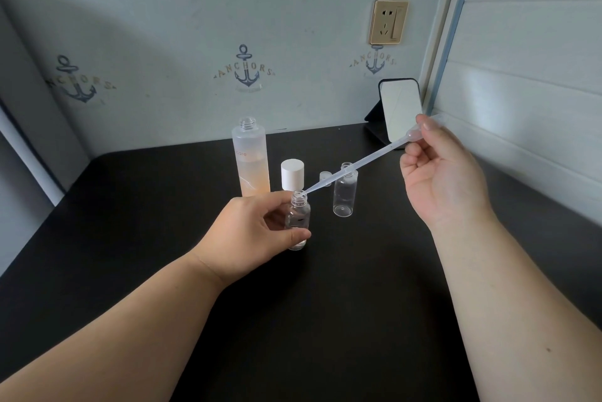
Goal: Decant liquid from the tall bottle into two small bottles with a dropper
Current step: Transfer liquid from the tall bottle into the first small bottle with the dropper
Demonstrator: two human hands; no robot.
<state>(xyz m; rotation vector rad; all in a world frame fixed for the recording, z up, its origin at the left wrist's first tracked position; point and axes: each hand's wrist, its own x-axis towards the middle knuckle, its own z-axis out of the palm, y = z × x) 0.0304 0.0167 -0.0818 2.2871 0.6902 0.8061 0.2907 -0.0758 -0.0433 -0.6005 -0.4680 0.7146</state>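
My left hand (252, 232) grips a small clear bottle (298, 222) that stands on the black table (342, 287). My right hand (439, 170) pinches the bulb of a long clear plastic dropper (355, 167), which slants down to the left with its tip in the small bottle's open mouth. A second small clear bottle (344, 191) stands uncapped just to the right, behind the dropper. The tall bottle (251, 160), uncapped and holding pale orange liquid in its lower half, stands behind my left hand.
A white cap (292, 173) stands between the tall bottle and the small ones. A small clear cap (325, 177) lies behind them. A mirror on a black stand (400, 110) leans at the back right corner, under a wall socket (388, 22).
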